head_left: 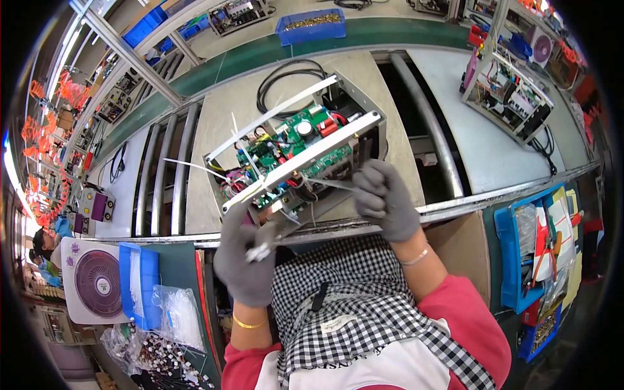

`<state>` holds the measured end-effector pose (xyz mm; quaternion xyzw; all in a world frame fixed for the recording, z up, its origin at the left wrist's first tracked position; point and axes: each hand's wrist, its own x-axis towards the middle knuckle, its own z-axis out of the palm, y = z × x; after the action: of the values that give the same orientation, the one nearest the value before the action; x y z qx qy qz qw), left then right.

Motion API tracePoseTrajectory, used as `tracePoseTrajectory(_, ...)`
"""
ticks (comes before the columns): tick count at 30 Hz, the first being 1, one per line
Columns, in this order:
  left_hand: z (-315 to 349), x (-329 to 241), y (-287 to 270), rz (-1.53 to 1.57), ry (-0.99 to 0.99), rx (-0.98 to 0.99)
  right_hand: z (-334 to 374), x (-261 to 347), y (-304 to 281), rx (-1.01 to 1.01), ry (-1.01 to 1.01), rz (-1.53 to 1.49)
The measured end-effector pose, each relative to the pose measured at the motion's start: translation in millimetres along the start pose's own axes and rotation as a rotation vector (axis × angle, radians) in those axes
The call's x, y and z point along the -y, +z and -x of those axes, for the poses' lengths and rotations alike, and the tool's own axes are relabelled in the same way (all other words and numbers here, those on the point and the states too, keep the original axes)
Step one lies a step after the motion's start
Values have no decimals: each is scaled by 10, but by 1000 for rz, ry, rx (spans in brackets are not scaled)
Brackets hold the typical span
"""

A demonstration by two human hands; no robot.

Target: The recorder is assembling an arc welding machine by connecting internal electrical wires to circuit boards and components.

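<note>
An open metal-framed electronic unit (305, 143) with green circuit boards, coloured wires and red parts lies on the bench in front of me. White cable ties (195, 168) stick out of its wiring on the left side. My right hand (383, 198), in a grey glove, is closed on the tail of a white cable tie (333, 185) that runs out from the unit's near side. Close to the unit's near left corner is my left hand (246, 257), also gloved and partly blurred. Its fingers curl around something small and white that I cannot make out.
Metal rollers (426, 123) flank the bench plate, and a black cable loop (286, 84) lies behind the unit. A second unit (507, 91) stands at the right. Blue tool tray (513, 260), purple fan (101, 286) and bagged cable ties (179, 315) sit beside me.
</note>
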<state>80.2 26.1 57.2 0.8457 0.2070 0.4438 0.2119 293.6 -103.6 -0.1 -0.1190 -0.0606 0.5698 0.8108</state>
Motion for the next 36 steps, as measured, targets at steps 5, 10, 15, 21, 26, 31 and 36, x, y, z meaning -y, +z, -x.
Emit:
tracePoseTrajectory(5, 105, 433, -311, 74, -293, -260, 195, 292, -223, -544, -459, 619)
tracePoseTrajectory(10, -47, 861, -315, 82, -351, -60, 105, 400, -258, -552, -714, 1023)
tracePoseTrajectory(15, -62, 780, -8, 575, -623, -105, -170, 267, -212, -357, -1190, 1512)
tracePoseTrajectory(21, 382, 1230, 148, -403, 44, -184, -440, -111, -571, -470, -1033, 1219)
tracePoseTrajectory(26, 490, 2024, 363, 10, -94, -231, -374, -80, -593, -499, -958, 1171)
tracePoseTrajectory(31, 302, 2447, 628, 981, -421, -152, -371, -46, -651, -561, -1106, 1183)
tracePoseTrajectory(36, 15, 3271, 955, 1135, -406, -30, -385, 27, -805, -655, -1168, 1258)
